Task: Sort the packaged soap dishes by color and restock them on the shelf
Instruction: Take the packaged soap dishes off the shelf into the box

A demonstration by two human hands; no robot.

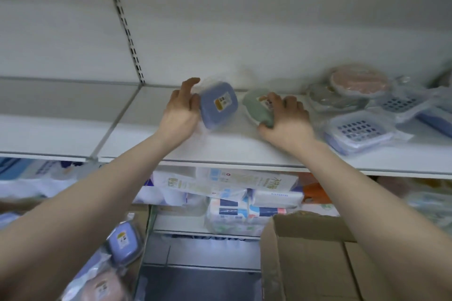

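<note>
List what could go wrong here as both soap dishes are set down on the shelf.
1. The blue rectangular wrapped soap dish is tilted on edge in the left hand; it may topple.
2. The green oval wrapped soap dish under the right hand could end up beside mixed colours in the untidy wrapped pile, spoiling the sort.

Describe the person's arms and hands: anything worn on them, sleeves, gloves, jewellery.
Both forearms are bare right down to the frame's edge, with no sleeves in view. The left hand and right hand wear no gloves. No rings, watch or wristband show on either wrist. Fingernails look short and unpainted.
</note>
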